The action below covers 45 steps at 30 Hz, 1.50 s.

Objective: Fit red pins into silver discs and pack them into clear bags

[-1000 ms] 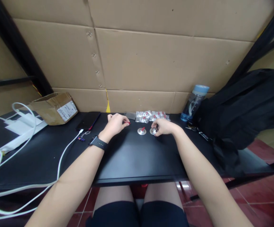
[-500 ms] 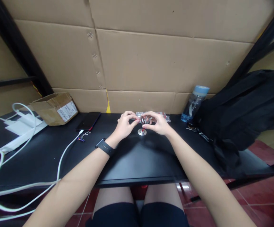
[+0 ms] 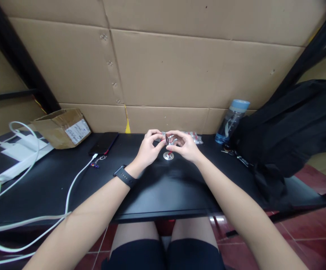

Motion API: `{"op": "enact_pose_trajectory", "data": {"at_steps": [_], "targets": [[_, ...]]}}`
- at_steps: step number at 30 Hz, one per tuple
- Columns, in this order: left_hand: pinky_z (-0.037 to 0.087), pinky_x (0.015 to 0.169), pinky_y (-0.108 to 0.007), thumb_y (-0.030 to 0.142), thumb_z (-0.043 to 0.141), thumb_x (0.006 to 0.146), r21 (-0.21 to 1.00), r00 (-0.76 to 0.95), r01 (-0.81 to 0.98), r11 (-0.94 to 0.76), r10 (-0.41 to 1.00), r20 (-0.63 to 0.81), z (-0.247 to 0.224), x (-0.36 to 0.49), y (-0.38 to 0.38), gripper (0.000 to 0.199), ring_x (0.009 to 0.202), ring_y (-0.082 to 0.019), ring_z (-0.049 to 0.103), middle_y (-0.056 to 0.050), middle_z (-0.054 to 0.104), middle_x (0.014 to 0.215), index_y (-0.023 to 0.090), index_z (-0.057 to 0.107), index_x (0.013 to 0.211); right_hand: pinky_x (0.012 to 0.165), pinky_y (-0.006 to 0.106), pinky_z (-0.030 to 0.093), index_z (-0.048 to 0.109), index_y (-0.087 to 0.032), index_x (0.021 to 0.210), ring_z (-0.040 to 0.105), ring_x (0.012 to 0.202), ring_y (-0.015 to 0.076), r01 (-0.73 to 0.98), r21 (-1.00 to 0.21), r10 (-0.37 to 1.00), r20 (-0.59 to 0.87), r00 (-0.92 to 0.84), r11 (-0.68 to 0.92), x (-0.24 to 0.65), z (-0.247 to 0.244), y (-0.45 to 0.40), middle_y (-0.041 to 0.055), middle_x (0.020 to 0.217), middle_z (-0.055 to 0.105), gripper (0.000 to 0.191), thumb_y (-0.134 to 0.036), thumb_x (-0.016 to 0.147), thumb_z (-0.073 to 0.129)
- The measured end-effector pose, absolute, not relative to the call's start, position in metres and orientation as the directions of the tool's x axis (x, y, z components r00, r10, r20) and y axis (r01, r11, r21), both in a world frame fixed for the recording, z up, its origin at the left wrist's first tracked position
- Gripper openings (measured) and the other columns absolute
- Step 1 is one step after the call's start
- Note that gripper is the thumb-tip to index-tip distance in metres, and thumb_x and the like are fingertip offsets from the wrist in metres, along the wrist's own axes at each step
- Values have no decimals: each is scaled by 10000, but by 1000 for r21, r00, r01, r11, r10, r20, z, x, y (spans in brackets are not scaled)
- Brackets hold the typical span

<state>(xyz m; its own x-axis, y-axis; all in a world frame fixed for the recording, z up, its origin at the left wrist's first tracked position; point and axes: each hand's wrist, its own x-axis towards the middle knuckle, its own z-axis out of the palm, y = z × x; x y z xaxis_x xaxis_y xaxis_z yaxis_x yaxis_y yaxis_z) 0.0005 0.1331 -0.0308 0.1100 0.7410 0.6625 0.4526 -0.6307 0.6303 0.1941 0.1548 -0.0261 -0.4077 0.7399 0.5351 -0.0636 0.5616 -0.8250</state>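
Observation:
A small dark round disc (image 3: pixel 167 140) is pinched at its edge by the thumb and fingers of my right hand (image 3: pixel 186 147). My left hand (image 3: pixel 151 147) meets it from the left, thumb and fingers closed near the disc; what they grip is too small to make out. Just below the fingertips a shiny round metal piece (image 3: pixel 168 156) with a bit of red on it rests on the black table (image 3: pixel 163 191). Behind my hands lies a clear plastic bag (image 3: pixel 197 138) with red bits, partly covered.
Left on the table are an open cardboard box (image 3: pixel 60 129), a dark phone (image 3: pixel 104 143), a keychain (image 3: pixel 98 162), and white cables with a power strip (image 3: pixel 24 161). At right stand a blue-capped bottle (image 3: pixel 230 122), keys (image 3: pixel 228 151) and a black backpack (image 3: pixel 289 127).
The dark disc has turned and now shows narrower between my fingertips. Both hands stay nearly in place, and the view has shifted slightly.

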Motion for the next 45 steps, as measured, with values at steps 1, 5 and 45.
{"op": "enact_pose_trajectory", "data": {"at_steps": [1,5,45], "targets": [[452,1084,-404,285,672,914,624,109,454,-636,735,669,-31,1,133,79,1143,-234,598,-67,603,1137,221,717,922,764,314,558,708,-236,1163,649,924,199,-75,-828,742,534,-406,555,194,-27,155,67,1139,697,523,-357,689,893],[450,1061,-428,262,672,910,557,81,568,-606,715,694,-28,3,127,53,1161,-248,587,-63,602,1170,233,717,907,781,317,565,730,-235,1137,658,912,193,-82,-842,759,518,-394,533,194,-30,157,64,1138,710,530,-354,655,915],[336,974,-473,390,735,856,369,264,815,-446,854,449,-39,-14,141,110,1173,-299,544,-41,741,1134,318,815,880,850,333,499,696,-188,948,624,947,198,412,-499,647,556,-522,762,196,-39,166,77,1056,660,65,-212,928,638]]}}
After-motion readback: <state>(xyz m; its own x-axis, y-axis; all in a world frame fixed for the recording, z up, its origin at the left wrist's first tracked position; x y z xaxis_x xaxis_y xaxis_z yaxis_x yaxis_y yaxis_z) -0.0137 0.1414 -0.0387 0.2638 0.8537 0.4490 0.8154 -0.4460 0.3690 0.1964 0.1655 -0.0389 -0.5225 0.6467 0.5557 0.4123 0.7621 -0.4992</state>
